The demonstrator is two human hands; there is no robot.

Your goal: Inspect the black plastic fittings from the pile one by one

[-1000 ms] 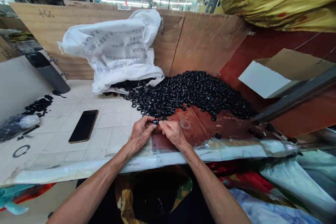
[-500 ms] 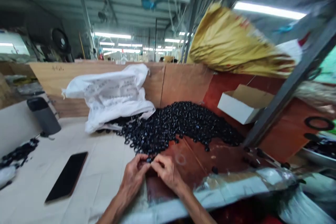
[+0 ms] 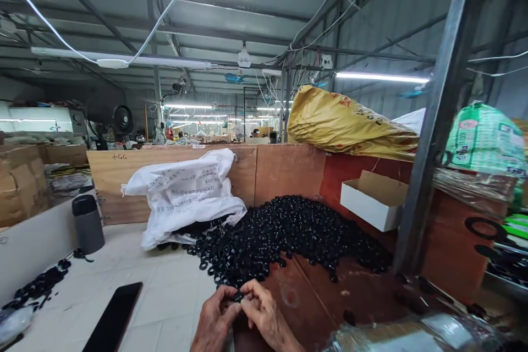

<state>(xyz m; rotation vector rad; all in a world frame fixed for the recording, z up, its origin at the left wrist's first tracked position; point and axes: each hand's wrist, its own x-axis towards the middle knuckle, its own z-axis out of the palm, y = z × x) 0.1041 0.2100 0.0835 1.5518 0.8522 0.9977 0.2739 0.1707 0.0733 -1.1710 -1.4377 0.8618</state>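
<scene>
At the bottom centre, my left hand [image 3: 215,316] and my right hand [image 3: 264,311] meet fingertip to fingertip. Both pinch one small black ring [image 3: 238,297], partly covered by the fingers. Just beyond them spreads a large pile of black rings [image 3: 289,231] on the reddish-brown board. A white woven sack [image 3: 185,192] with printed text lies at the pile's left side, its lower edge over some rings. To the left of my hands a dark phone [image 3: 113,316] rests on the pale tabletop.
A dark grey bottle [image 3: 88,225] stands at the left, near black scraps [image 3: 39,286]. An open white box [image 3: 371,201] is against the red panel at right, beside a metal post [image 3: 437,121]. Plastic-wrapped material [image 3: 412,335] lines the front right edge.
The camera view has tilted upward, so everything sits lower in the picture and more ceiling shows. My hands remain together on the small ring.
</scene>
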